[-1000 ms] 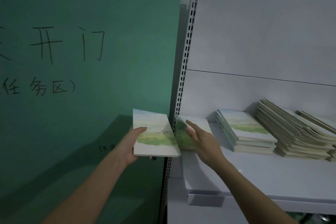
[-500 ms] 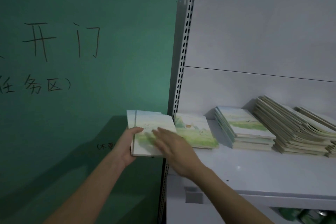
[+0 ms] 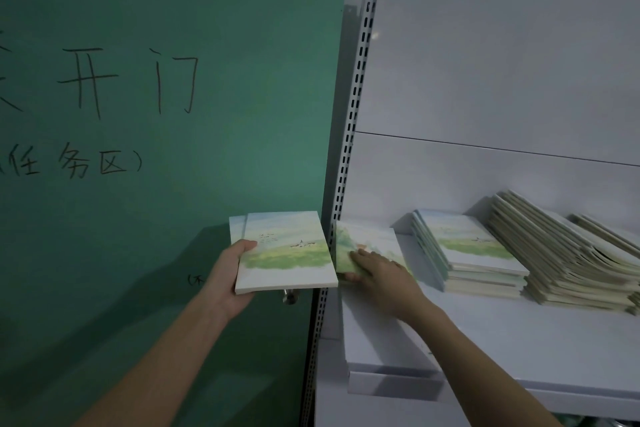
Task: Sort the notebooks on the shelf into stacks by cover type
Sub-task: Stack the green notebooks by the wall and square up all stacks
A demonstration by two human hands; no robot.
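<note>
A small bundle of thin white-edged notebooks with a watercolour meadow-and-sky cover (image 3: 285, 250) sits in the left hand (image 3: 231, 274), held out in the air just left of the shelf's edge, thumb curled over the near-left corner and fingers underneath. The right hand (image 3: 377, 270) lies with fingers mostly straight on a single notebook with a greener, tree-and-grass cover (image 3: 367, 246) at the far-left end of the white metal shelf board (image 3: 519, 333); the thumb tip seems tucked at its near edge, though whether it pinches or only presses I cannot tell. To the right stands a neat stack of meadow-cover notebooks (image 3: 471, 253), and beyond it a larger slumped pile of cream-edged notebooks (image 3: 561, 260), fanned out and leaning right. The likely trouble: the bundle in the left hand is held by one corner only and could splay or slip, since the upper books are offset; a covered picture could also lead to a mismatched stack, and any nudge might send the slumped pile sliding further. The shelf hangs on a slotted grey upright (image 3: 349, 149) with a white back panel (image 3: 485, 80), beside a green wall with handwritten black characters (image 3: 104, 87).
</note>
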